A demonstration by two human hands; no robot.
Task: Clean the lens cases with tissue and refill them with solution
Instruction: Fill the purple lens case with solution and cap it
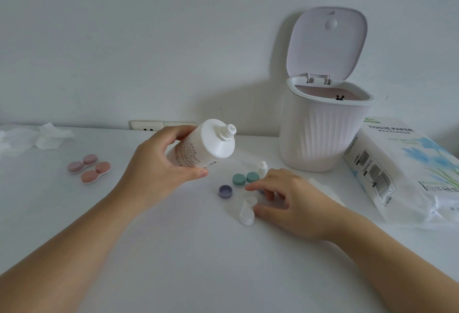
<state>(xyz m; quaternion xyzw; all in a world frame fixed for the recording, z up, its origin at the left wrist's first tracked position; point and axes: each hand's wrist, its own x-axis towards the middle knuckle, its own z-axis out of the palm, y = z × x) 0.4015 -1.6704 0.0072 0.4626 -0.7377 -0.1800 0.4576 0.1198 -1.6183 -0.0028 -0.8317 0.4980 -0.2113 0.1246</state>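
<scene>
White table (173,250) against a pale wall. Left hand (159,166) grips an uncapped solution bottle (206,145), tilted with its nozzle toward the right. Right hand (288,201), fingers loosely spread, steadies an open white lens case (247,211); a purple cap (225,191) lies just beside it. Pouring well likely means bringing the nozzle directly over each well and squeezing gently. Two pink lens cases (89,167) wait well apart, at left.
</scene>
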